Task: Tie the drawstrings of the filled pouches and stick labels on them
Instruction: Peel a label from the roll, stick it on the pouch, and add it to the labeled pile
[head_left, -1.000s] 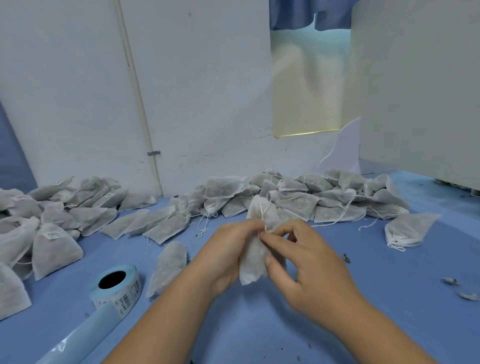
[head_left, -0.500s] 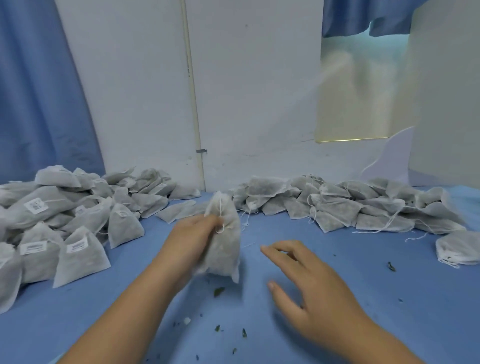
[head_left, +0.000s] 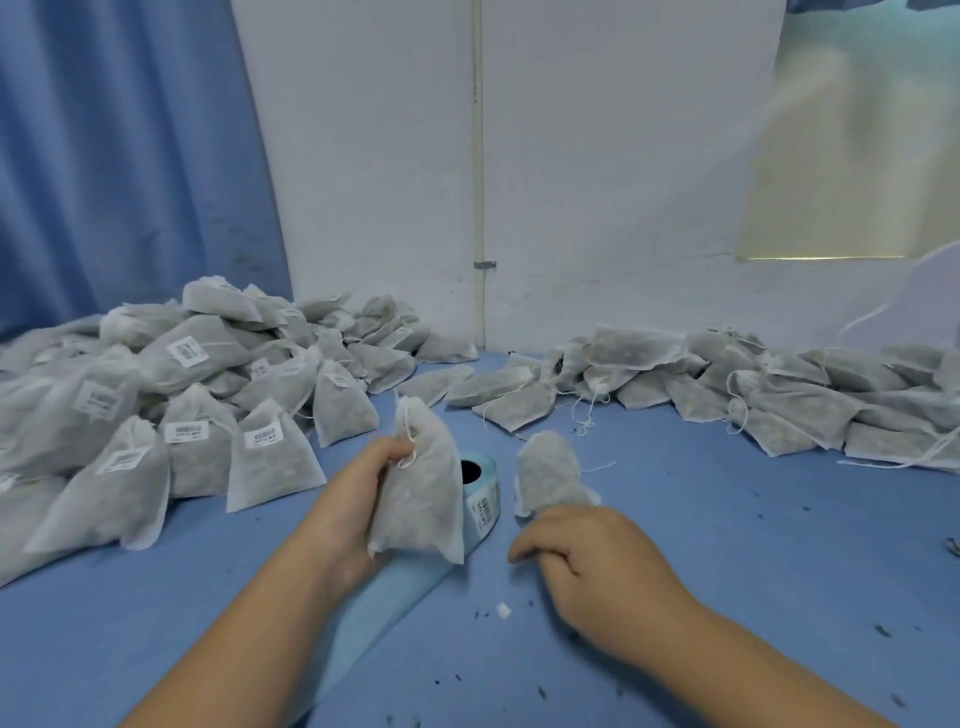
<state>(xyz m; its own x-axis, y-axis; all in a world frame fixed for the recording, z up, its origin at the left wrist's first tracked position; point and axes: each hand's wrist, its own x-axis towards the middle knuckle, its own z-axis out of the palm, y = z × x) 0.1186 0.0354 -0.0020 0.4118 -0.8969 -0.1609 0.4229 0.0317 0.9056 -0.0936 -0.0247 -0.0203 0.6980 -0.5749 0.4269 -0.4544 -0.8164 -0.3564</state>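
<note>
1. A heap of labelled pouches (head_left: 156, 426) lies on the left of the blue desk (head_left: 727, 545), in front of a blue curtain (head_left: 119, 156).
2. The left hand (head_left: 363, 499) grips a filled pouch (head_left: 426, 493) near its gathered neck and holds it upright.
3. Right behind that pouch sits a label roll (head_left: 480, 488), its blue strip trailing toward the viewer.
4. A single pouch (head_left: 548, 478) lies just beyond the right hand (head_left: 597, 566), whose fingers curl loosely and hold nothing.
5. Unlabelled pouches (head_left: 753, 395) with loose strings lie heaped along the wall.
</note>
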